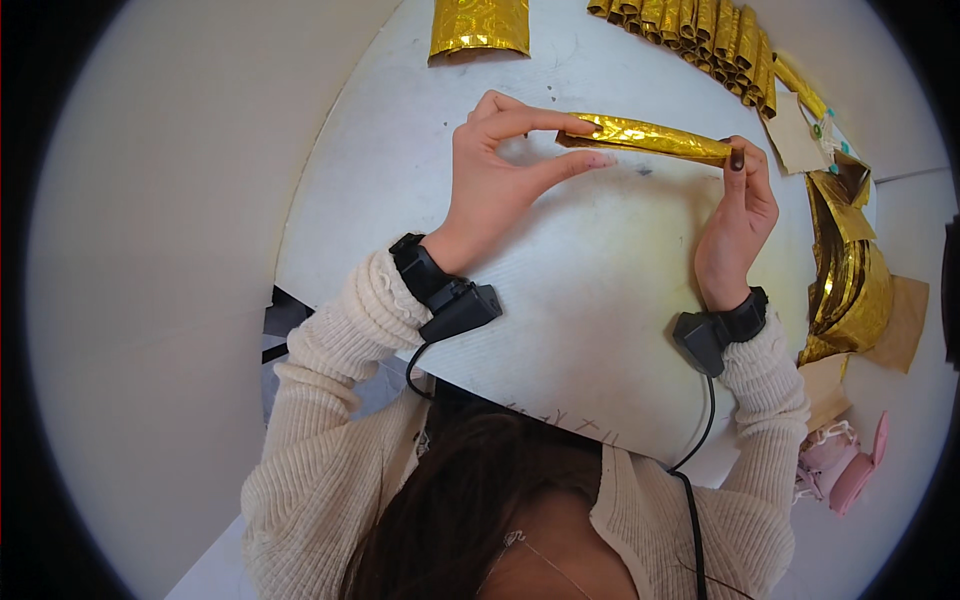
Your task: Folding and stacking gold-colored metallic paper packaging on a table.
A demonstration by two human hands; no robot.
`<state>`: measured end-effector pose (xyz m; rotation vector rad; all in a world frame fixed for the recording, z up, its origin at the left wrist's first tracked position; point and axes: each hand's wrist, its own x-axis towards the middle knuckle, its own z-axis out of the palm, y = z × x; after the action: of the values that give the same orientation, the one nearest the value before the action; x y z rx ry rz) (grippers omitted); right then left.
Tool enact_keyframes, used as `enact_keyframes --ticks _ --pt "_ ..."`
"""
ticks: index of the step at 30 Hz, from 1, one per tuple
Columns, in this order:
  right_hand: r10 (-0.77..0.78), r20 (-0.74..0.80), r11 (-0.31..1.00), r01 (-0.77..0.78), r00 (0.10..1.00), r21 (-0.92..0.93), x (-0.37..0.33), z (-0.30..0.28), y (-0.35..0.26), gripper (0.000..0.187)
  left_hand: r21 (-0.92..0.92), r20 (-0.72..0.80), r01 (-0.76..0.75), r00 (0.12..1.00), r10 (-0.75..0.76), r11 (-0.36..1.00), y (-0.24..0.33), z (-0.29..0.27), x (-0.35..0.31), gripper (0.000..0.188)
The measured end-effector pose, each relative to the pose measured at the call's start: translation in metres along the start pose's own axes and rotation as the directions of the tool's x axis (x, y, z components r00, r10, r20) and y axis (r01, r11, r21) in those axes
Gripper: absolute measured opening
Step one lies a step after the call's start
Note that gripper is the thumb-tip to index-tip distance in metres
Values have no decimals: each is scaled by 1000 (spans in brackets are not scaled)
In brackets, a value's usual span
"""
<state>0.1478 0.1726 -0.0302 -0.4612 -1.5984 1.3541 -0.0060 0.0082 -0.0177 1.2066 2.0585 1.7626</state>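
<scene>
The left hand (487,170) is spreading its thumb and forefinger apart at the left end of the gold tube (650,138): the forefinger is resting on the tube's upper face, while the thumb is lying just below its lower edge. Whether the other fingers are gripping from behind, I cannot tell. The step in hand seems to be steadying or shaping the tube, so this hand is probably doing best with light, even contact; pressing hard would be risking a crease in the shiny face. Along the tube's middle, good handling likely means holding it straight, so that neither end is twisting against the other. At the tube's right end, the right hand (738,225) is pinching it, with the thumb showing on the near side; this grip is looking like the anchor and probably wants to be firm without crushing the end.

As for position, the tube is bridging the two hands, seemingly raised over the surface (600,330): it is extending rightward from the left fingertips and ending in the right hand's pinch, farther from the person than the right palm. Beyond the tube's left end, a gold piece (479,28) is lying; beyond its right end, a pile (715,40) of similar tubes is sitting; farther right and nearer the person, gold sheets (850,290) are bunching together.
</scene>
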Motion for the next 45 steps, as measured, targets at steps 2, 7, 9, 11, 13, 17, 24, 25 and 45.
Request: enact_keyframes --ticks 2,7,9,11,13,17,24,25,45 --pt "4 -2 1000 -4 1000 2 -1 -1 1 16 73 -27 -88 996 90 993 1 0 1 19" --pt "50 -21 999 -51 998 -12 -2 3 -2 15 183 -83 -91 991 108 979 -6 4 -1 18" --pt "61 -48 998 -60 997 18 -2 3 -2 16 185 -94 -71 992 90 980 -3 7 -1 16" --pt "55 -43 998 -54 998 11 -2 4 -2 17 136 -117 -23 992 39 990 1 9 -2 13" --pt "51 -38 999 -51 998 2 -3 6 -2 17 86 -121 2 993 8 996 3 11 -4 12" --pt "30 -39 999 -31 999 -41 -2 8 -5 19 -36 -119 50 991 -54 998 0 15 -6 13" --pt "18 -8 999 -19 1000 -29 -3 6 -4 16 -259 -129 144 975 -182 955 4 16 -3 17" --pt "18 -10 999 -18 1000 -30 -3 5 -4 16 -228 -146 105 979 -141 968 1 16 -3 17" --pt "110 146 993 -115 983 25 -3 5 -8 6 -28 -162 -30 986 25 999 -2 2 1 18"
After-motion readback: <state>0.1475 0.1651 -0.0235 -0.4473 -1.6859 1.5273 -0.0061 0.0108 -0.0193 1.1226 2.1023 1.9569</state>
